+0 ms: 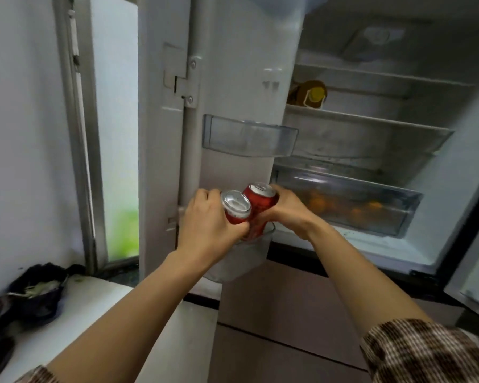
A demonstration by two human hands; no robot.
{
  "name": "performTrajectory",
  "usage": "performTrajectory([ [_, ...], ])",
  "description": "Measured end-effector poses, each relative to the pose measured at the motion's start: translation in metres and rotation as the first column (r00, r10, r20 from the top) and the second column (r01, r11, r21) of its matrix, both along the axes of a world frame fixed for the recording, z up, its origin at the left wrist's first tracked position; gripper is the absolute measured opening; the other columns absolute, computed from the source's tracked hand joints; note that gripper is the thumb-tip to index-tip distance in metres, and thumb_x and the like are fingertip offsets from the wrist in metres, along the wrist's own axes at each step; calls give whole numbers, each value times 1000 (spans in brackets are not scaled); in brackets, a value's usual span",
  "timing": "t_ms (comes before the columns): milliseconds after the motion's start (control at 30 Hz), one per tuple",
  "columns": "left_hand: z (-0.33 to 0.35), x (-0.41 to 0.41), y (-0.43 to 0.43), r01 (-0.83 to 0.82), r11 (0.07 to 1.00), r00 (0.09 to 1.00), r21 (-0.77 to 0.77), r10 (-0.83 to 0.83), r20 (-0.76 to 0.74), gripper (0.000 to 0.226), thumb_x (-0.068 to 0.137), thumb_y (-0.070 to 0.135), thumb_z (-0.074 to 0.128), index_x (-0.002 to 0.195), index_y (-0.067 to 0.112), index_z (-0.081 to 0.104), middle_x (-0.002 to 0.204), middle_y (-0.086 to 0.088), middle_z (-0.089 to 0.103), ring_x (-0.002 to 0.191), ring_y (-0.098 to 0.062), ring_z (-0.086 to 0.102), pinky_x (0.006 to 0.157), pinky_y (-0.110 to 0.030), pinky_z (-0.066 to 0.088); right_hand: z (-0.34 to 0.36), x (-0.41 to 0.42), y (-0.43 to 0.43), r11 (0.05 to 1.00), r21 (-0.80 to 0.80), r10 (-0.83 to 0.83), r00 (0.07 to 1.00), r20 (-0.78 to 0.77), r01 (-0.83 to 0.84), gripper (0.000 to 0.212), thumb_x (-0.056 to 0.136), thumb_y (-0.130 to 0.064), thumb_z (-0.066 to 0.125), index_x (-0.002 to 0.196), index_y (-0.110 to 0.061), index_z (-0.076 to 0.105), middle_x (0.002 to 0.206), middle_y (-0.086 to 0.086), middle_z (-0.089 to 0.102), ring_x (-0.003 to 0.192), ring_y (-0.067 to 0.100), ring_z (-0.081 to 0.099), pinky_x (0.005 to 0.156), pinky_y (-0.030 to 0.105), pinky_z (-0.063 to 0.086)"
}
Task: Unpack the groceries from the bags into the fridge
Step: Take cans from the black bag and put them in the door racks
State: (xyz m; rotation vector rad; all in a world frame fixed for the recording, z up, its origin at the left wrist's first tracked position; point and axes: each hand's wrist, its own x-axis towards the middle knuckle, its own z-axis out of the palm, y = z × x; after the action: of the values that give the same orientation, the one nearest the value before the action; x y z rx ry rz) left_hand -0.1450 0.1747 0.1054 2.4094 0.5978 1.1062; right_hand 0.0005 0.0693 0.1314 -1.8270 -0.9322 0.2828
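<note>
The fridge stands open with its left door (233, 78) swung towards me. My left hand (208, 228) grips a red soda can (236, 207) with a silver top. Beside it, my right hand (288, 210) holds a second red can (260, 201), tilted, its base dipping into the lower clear door bin (257, 250). The two cans touch each other just above that bin. A black bag (39, 291) with something pale inside sits on the white counter at lower left.
An upper clear door bin (249, 136) hangs above the hands. Inside the fridge, a yellow-brown package (310, 94) lies on a shelf, and a clear drawer (351, 205) holds orange fruit. A window (116, 134) is to the left of the door.
</note>
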Motion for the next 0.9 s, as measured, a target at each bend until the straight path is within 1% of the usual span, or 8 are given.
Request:
performTrajectory([
  [133, -7, 4, -6, -36, 999, 997, -34, 33, -76, 58, 67, 49, 72, 109, 12, 58, 103, -7, 55, 95, -23, 54, 70, -26, 33, -8, 6, 2, 991, -96, 102, 992, 79, -94, 45, 61, 9, 77, 98, -15, 71, 101, 9, 74, 89, 11, 67, 84, 29, 55],
  [233, -13, 8, -11, -64, 996, 990, -55, 57, -128, 57, 70, 48, 71, 111, 10, 57, 106, -9, 54, 96, -24, 53, 72, -27, 35, -16, 13, 0, 983, -139, 130, 987, 99, -116, 44, 60, 2, 83, 92, -26, 71, 95, -1, 75, 88, 8, 70, 85, 29, 57],
  [367, -14, 13, -14, -91, 994, 985, -60, 82, -152, 58, 74, 44, 69, 116, 8, 48, 109, -15, 55, 102, -34, 54, 75, -31, 35, -19, 18, 1, 976, -194, 130, 981, 142, -101, 44, 58, -11, 88, 95, -30, 71, 96, -7, 75, 89, 4, 69, 82, 19, 52],
  [500, -15, 14, -15, -112, 993, 978, -36, 103, -183, 54, 81, 42, 66, 119, 11, 43, 111, -16, 56, 101, -35, 55, 72, -29, 33, -19, 19, 5, 961, -270, 120, 971, 206, -61, 40, 60, -22, 87, 97, -26, 73, 94, -4, 75, 89, 11, 69, 84, 28, 53],
  [633, -14, 16, -13, -124, 992, 970, -22, 116, -215, 54, 84, 42, 65, 120, 10, 43, 115, -17, 55, 106, -34, 54, 77, -33, 38, -17, 17, 9, 947, -320, 117, 963, 241, -34, 31, 65, -32, 82, 93, -25, 71, 91, -4, 73, 85, 11, 68, 87, 36, 55],
  [700, -13, 16, -14, -137, 990, 958, 40, 142, -251, 51, 87, 41, 62, 120, 7, 44, 119, -16, 52, 110, -33, 51, 83, -35, 40, -15, 16, 8, 957, -291, 83, 971, 225, -15, 31, 70, -26, 80, 96, -19, 64, 94, 1, 70, 87, 15, 66, 88, 37, 54],
  [800, -11, 15, -15, -131, 975, 942, 181, 179, -282, 48, 91, 39, 58, 121, 4, 46, 125, -13, 44, 114, -30, 48, 86, -35, 41, -15, 13, 6, 962, -274, 67, 970, 233, -1, 45, 72, -21, 79, 113, -14, 61, 109, 7, 68, 99, 21, 64, 93, 41, 51],
  [900, -10, 14, -12, -106, 965, 932, 240, 180, -316, 49, 91, 39, 59, 123, 5, 47, 125, -12, 44, 115, -29, 47, 86, -35, 42, -16, 7, 2, 961, -276, 74, 961, 265, 2, 53, 77, -19, 76, 125, -12, 56, 117, 4, 64, 101, 17, 60, 90, 30, 50],
])
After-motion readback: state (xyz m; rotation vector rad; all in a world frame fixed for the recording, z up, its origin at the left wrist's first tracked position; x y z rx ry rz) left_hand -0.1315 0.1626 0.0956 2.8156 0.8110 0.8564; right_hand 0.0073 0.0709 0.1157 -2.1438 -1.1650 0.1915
